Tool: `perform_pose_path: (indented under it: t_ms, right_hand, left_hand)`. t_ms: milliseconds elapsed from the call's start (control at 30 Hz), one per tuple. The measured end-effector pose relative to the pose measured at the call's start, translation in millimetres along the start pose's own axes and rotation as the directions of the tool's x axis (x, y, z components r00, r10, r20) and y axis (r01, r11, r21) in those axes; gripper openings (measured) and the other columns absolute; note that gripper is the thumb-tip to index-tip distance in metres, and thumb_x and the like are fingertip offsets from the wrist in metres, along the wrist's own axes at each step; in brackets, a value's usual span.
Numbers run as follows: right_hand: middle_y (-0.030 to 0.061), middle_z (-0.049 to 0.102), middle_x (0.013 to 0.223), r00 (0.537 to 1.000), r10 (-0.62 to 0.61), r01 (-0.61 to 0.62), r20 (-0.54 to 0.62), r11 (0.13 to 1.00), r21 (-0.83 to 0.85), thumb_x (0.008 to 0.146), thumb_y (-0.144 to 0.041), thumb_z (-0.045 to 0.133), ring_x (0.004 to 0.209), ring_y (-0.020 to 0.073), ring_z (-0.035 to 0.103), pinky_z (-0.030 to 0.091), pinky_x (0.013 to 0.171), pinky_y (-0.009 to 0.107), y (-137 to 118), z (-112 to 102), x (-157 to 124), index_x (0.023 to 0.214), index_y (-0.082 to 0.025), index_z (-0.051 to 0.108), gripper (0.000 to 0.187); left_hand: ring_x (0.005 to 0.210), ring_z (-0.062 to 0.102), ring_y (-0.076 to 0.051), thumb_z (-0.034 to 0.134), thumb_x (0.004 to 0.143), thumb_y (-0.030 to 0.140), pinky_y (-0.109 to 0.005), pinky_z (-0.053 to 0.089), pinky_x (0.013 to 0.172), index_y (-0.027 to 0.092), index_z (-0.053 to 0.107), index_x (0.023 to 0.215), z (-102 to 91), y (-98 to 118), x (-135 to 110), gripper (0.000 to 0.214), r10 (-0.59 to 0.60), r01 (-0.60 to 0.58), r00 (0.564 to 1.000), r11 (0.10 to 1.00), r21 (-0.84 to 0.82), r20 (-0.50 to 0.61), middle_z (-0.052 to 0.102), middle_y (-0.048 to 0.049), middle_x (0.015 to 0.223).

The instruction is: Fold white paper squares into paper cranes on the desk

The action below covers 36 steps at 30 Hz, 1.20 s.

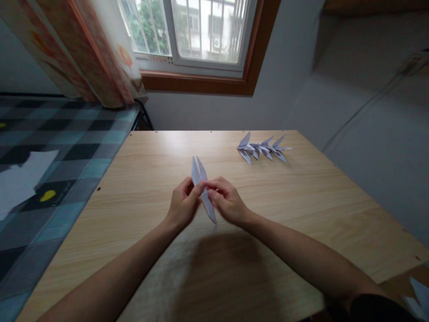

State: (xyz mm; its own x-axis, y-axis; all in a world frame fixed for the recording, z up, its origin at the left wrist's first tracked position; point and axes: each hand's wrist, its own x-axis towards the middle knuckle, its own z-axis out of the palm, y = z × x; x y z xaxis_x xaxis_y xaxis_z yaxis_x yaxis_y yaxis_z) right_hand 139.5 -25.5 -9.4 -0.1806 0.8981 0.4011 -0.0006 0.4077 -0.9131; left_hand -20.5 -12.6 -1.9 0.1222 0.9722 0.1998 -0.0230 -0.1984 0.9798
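Observation:
Between my hands is a folded white paper piece, long and narrow, with two pointed tips spread apart at its far end and a point at its near end. My left hand pinches it from the left, thumb across its middle. From the right, my right hand grips the same piece with thumb and fingers. The two hands nearly meet at its middle, and the fingers cover that part. It is held above the wooden table.
Toward the table's far right lies a row of folded paper pieces with pointed tips. On the left, white paper sheets rest on a checked cloth. More white paper shows at the lower right. A window and curtain are behind.

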Motion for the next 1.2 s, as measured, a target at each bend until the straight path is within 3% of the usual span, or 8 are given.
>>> perform_pose_path:
  t_ms: [200, 367, 433, 633, 767, 900, 1067, 1200]
  right_hand:
    - [0.0068, 0.056, 0.119, 0.997, -0.052, 0.047, -0.061, 0.995, -0.087, 0.092, -0.02, 0.052, 0.11, 0.0181, 0.058, 0.048, 0.099, 0.036, 7, -8, 4, 0.099, -0.025, 0.077, 0.027]
    - [0.0051, 0.066, 0.115, 0.998, 0.021, -0.022, 0.051, 0.999, 0.025, 0.084, -0.016, 0.06, 0.089, 0.0145, 0.064, 0.054, 0.078, 0.029, 10, -5, 2, 0.107, -0.025, 0.073, 0.028]
    - [0.0049, 0.068, 0.111, 0.998, 0.027, -0.029, 0.051, 0.999, 0.043, 0.08, -0.016, 0.065, 0.088, 0.0147, 0.065, 0.054, 0.076, 0.028, 11, -3, 1, 0.103, -0.024, 0.074, 0.026]
    - [0.0048, 0.071, 0.104, 0.999, 0.025, -0.023, -0.043, 0.998, 0.06, 0.076, -0.023, 0.074, 0.092, 0.0177, 0.067, 0.055, 0.079, 0.03, 10, -5, 4, 0.085, -0.024, 0.078, 0.01]
    - [0.0046, 0.073, 0.092, 0.989, 0.021, -0.011, -0.143, 0.997, 0.07, 0.077, -0.031, 0.077, 0.085, 0.0184, 0.067, 0.053, 0.078, 0.032, 8, -6, 7, 0.073, -0.023, 0.077, 0.008]
    - [0.0022, 0.07, 0.076, 0.976, 0.07, -0.059, -0.207, 0.996, 0.062, 0.077, -0.035, 0.078, 0.073, 0.017, 0.064, 0.05, 0.072, 0.032, 6, -7, 6, 0.069, -0.022, 0.074, 0.016]
    - [-0.0008, 0.064, 0.067, 0.965, 0.133, -0.124, -0.224, 0.991, 0.052, 0.073, -0.039, 0.08, 0.062, 0.0134, 0.056, 0.045, 0.062, 0.028, 3, -4, 3, 0.067, -0.019, 0.067, 0.024]
    - [-0.0075, 0.06, 0.062, 0.938, 0.229, -0.171, -0.262, 0.959, 0.228, 0.062, -0.033, 0.086, 0.056, 0.0107, 0.055, 0.045, 0.057, 0.024, 2, 0, 4, 0.088, -0.022, 0.062, 0.038]
  left_hand:
    - [0.062, 0.058, -0.013, 0.073, 0.076, 0.037, -0.026, 0.047, 0.062, 0.016, 0.062, 0.085, 1.8, 0, 3, 0.025, -0.084, 0.074, 0.996, 0.971, -0.226, -0.035, 0.065, 0.0009, 0.069]
    - [0.052, 0.06, -0.014, 0.07, 0.078, 0.033, -0.025, 0.048, 0.054, 0.021, 0.04, 0.135, 1.8, 2, 1, 0.066, -0.13, 0.12, 0.991, 0.961, -0.249, -0.026, 0.064, 0.0056, 0.064]
    - [0.047, 0.055, -0.012, 0.067, 0.081, 0.033, -0.023, 0.044, 0.05, 0.024, 0.033, 0.143, 1.6, 2, 0, 0.071, -0.107, 0.102, 0.994, 0.971, -0.215, -0.011, 0.062, 0.0066, 0.063]
    - [0.057, 0.051, -0.012, 0.056, 0.086, 0.034, -0.024, 0.04, 0.052, 0.019, 0.067, 0.095, -1.8, -1, -1, 0.021, -0.016, 0.016, 1.0, 1.0, 0.001, -0.021, 0.061, 0.0013, 0.069]
    - [0.071, 0.055, -0.015, 0.052, 0.086, 0.031, -0.026, 0.044, 0.064, 0.019, 0.069, 0.091, -4.0, 1, -3, 0.021, 0.061, -0.064, 0.997, 0.996, 0.055, 0.056, 0.061, -0.0006, 0.074]
    - [0.066, 0.053, -0.013, 0.071, 0.075, 0.035, -0.025, 0.042, 0.058, 0.019, 0.065, 0.099, -1.3, 6, -5, 0.03, 0.054, -0.07, 0.986, 0.993, 0.099, 0.158, 0.062, 0.0001, 0.082]
    - [0.066, 0.054, -0.012, 0.074, 0.076, 0.034, -0.025, 0.043, 0.062, 0.018, 0.06, 0.076, 2.3, 4, -3, 0.021, 0.095, -0.1, 0.995, 0.972, 0.214, 0.035, 0.061, 0.0013, 0.071]
    - [0.063, 0.056, -0.012, 0.075, 0.074, 0.03, -0.024, 0.043, 0.062, 0.019, 0.053, 0.079, 3.5, 0, -1, 0.025, 0.049, -0.047, 0.998, 0.998, 0.051, -0.039, 0.059, 0.0038, 0.067]
